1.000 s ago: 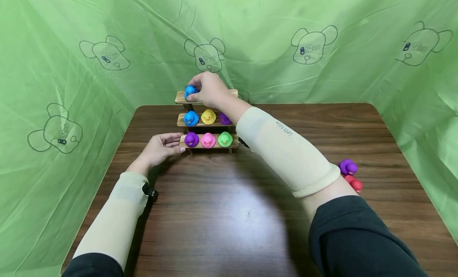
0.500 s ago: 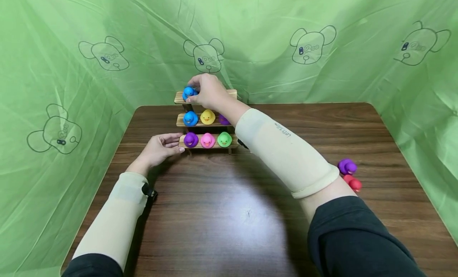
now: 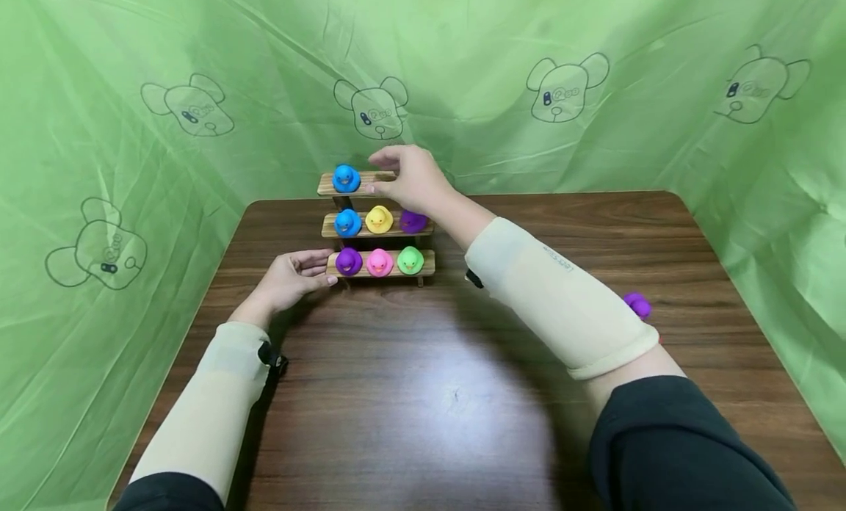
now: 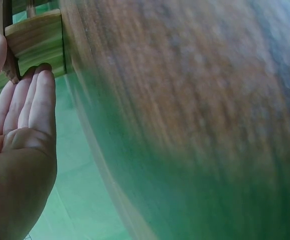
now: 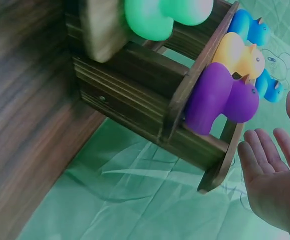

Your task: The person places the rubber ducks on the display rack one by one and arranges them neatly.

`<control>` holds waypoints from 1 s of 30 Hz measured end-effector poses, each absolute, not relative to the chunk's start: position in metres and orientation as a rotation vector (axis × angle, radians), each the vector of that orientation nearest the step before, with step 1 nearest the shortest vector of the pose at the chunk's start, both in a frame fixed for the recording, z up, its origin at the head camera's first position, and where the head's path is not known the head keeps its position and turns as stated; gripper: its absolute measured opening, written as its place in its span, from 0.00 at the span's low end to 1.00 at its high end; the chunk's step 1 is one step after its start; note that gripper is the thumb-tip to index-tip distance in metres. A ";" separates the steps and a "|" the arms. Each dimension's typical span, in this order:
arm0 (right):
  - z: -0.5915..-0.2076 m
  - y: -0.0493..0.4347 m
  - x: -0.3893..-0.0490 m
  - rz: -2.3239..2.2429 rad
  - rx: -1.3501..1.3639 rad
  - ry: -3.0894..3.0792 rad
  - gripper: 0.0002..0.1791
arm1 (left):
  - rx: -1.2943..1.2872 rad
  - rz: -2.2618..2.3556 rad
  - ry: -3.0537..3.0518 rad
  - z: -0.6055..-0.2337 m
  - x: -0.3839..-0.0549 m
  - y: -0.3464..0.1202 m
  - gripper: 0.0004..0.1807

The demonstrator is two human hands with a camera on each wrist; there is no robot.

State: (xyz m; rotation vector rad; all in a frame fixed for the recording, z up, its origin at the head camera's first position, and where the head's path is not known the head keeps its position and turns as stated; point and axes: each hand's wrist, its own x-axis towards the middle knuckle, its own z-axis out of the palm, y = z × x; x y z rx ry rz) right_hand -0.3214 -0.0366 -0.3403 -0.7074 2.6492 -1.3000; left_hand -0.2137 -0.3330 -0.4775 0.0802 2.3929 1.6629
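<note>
A three-tier wooden display shelf (image 3: 426,264) stands at the back of the table. Its top tier bears one blue rubber duck (image 3: 346,178), upright at the left end. To the right of that duck, over the same tier, my right hand (image 3: 416,180) is apart from it, fingers spread and holding nothing; the right wrist view shows the hand (image 5: 277,180) beyond the purple duck (image 5: 220,100). At the bottom tier's left end, my left hand (image 3: 286,280) holds the shelf between thumb and fingers, with fingertips at the side panel (image 4: 37,42) in the left wrist view.
The middle tier carries blue, yellow (image 3: 380,219) and purple ducks; the bottom one, purple, pink (image 3: 380,263) and green (image 3: 410,261). Another purple duck (image 3: 637,304) lies on the table (image 3: 423,393) at right, beside a mostly hidden red thing. Green cloth (image 3: 476,70) surrounds the table.
My right hand has let go of the blue duck on the top tier and drawn back to the right. The left hand stays on the shelf. The view has shifted slightly.
</note>
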 end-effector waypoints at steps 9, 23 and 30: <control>-0.354 0.019 -0.292 -1.492 -0.686 2.626 0.31 | 0.095 1.666 2.387 -0.477 -0.212 -0.335 0.36; -0.386 0.121 -0.252 -1.605 -0.525 2.704 0.30 | 0.086 1.618 2.421 -0.480 -0.212 -0.337 0.37; -0.405 0.170 -0.233 -1.700 -0.452 2.691 0.27 | 0.096 1.619 2.422 -0.481 -0.213 -0.335 0.37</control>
